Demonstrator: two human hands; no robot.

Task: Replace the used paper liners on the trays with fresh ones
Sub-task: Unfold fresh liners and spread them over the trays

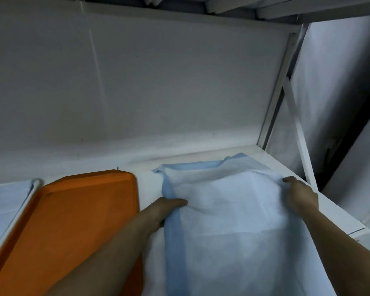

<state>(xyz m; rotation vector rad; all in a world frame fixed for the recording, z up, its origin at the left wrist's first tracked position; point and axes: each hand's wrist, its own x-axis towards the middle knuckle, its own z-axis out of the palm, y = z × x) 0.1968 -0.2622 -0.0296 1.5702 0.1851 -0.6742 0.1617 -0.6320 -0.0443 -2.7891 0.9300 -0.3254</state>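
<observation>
Clearly the paper liner (233, 210) is light and floppy: left hand (169, 205) and right hand (300, 194) pinch its opposite side edges.

Looks like clinic/cafeteria supply area: white metal shelf rack (273, 107), orange tray (77, 210), disposable blue-white liner (233, 221).
</observation>
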